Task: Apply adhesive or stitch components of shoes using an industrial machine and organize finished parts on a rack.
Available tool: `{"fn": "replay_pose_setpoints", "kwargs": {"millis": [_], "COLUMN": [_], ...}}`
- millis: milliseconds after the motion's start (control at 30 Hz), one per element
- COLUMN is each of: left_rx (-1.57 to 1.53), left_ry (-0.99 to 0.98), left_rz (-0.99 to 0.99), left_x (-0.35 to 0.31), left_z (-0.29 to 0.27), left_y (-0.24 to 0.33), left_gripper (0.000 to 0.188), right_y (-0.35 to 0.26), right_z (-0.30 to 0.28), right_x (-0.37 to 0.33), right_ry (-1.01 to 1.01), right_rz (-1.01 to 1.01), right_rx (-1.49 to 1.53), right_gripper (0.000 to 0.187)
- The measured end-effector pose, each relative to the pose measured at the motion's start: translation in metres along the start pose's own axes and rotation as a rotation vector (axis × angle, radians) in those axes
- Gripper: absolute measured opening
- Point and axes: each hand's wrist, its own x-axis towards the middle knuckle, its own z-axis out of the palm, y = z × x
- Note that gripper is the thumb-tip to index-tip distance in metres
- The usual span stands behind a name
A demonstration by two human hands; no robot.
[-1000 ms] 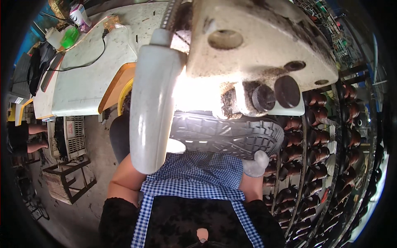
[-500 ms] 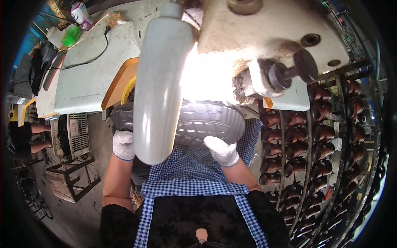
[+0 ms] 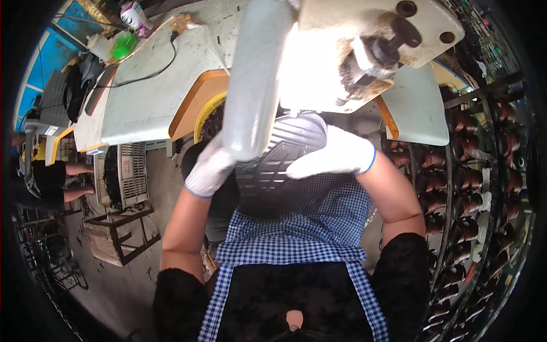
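Note:
A black shoe (image 3: 263, 181), its ridged sole turned up towards me, is tilted above my lap beneath a sewing-machine-like head (image 3: 439, 28). My left hand (image 3: 211, 168), in a white knit glove, grips the shoe's left side; its fingertips are hidden behind the shoe and a grey cylinder. Gloved in white too, my right hand (image 3: 339, 155) holds the right side, with its thumb lying across the sole. The grey cylinder (image 3: 256, 74) of the machine hangs in front of part of the shoe, and a bright lamp glare whitens the area beside it.
A pale green table (image 3: 154, 108) stretches to the left, with a black cable and a green container (image 3: 123, 45). Behind the cylinder sits a yellow-rimmed tub (image 3: 200, 121). Racks of brown shoes (image 3: 430, 179) stand at right. A wooden stool (image 3: 117, 236) and white crate (image 3: 134, 174) are at left.
Both hands have turned the shoe from lying crosswise to a steep slant and drawn it closer to my lap. My right hand has shifted up and over the sole. The whole view has shifted too.

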Motion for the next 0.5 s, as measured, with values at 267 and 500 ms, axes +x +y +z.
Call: {"fn": "replay_pose_setpoints", "kwargs": {"millis": [267,500], "left_rx": [0.162,0.389], "left_ry": [0.196,0.353], "left_rz": [-0.069,0.004], "left_x": [0.002,-0.009], "left_z": [0.053,0.071], "left_y": [0.018,-0.015], "left_gripper": [0.049,0.038], "right_y": [0.034,0.067], "right_z": [0.036,0.065], "right_x": [-0.011,-0.022], "right_ry": [0.542,0.875], "right_rz": [-0.208,-0.448], "right_rx": [-0.384,-0.198], "right_gripper": [0.049,0.035]}}
